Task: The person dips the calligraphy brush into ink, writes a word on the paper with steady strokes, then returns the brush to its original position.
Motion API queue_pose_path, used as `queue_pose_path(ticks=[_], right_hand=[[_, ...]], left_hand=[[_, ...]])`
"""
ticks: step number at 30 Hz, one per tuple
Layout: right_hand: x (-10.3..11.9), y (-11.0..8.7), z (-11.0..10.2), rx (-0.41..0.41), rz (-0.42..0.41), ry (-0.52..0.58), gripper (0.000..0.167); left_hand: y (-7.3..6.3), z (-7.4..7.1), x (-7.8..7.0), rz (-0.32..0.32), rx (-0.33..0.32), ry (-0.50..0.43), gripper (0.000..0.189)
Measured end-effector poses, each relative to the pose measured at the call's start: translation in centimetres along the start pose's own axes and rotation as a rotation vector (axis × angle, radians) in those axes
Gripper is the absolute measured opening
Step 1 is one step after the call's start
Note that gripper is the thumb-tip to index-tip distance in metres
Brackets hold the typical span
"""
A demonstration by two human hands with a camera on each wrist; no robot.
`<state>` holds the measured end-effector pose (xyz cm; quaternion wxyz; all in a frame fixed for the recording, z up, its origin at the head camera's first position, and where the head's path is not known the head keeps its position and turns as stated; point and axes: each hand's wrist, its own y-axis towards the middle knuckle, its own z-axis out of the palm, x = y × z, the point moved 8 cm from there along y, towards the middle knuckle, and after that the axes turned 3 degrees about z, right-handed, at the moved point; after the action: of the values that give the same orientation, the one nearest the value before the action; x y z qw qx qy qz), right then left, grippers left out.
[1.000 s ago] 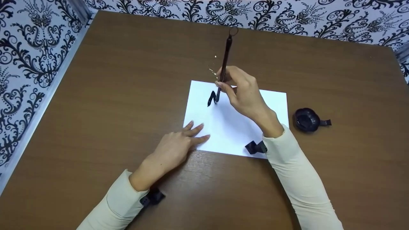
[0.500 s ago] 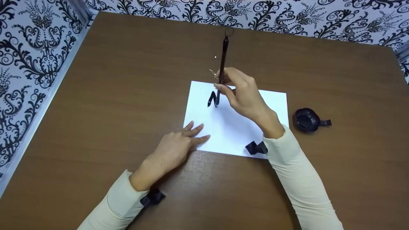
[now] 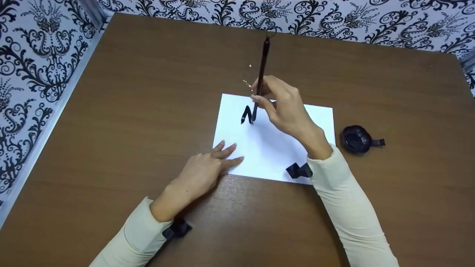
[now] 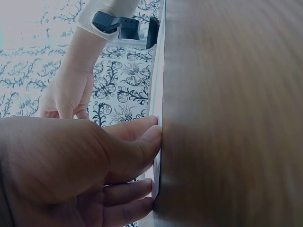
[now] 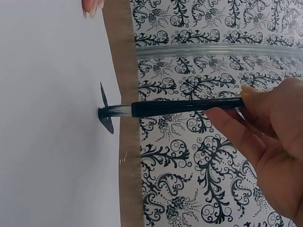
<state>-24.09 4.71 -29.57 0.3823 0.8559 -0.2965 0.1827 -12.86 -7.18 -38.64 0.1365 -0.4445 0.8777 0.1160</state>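
Between thumb and fingers, my right hand [image 3: 287, 105] pinches a dark paintbrush [image 3: 263, 63] held nearly upright. In the right wrist view, the brush's bristles [image 5: 111, 111] are black at the end, pale near the handle, and touch the paper. A sheet of white paper [image 3: 267, 155] lies on the table beneath. Black strokes [image 3: 246, 114] on it form a peaked mark, with the brush tip at the right-hand stroke's lower end. My left hand [image 3: 202, 170] rests with spread fingers on the paper's lower left corner; the left wrist view shows its thumb at the sheet's edge.
A small black dish with a handle [image 3: 356, 139] stands right of the paper. The brown table [image 3: 130, 111] is bordered by black-and-white patterned wallpaper [image 3: 52, 48]. Small gold marks [image 3: 247, 84] show on the table behind the paper. Both wrists wear black camera mounts [image 3: 177, 229].
The brush tip has moved slightly down, lengthening the second black stroke. Its upper end swung left, then back right, and my right hand shifted slightly right. My left hand stays still.
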Motion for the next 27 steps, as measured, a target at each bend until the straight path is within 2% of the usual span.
queue_pose_path(ticks=[9,17,27], right_hand=[[-0.27,0.06,-0.26,-0.019,-0.004,-0.02,0.018],[-0.68,0.0,-0.39,-0.042,0.0,0.016,0.017],[-0.96,0.05,-0.35,-0.048,-0.007,-0.004,0.017]], left_hand=[[-0.04,0.08,0.08,-0.009,0.013,-0.001,0.043],[0.0,-0.17,-0.06,0.027,-0.033,0.002,0.04],[0.03,-0.17,-0.04,0.024,-0.029,0.006,0.04]])
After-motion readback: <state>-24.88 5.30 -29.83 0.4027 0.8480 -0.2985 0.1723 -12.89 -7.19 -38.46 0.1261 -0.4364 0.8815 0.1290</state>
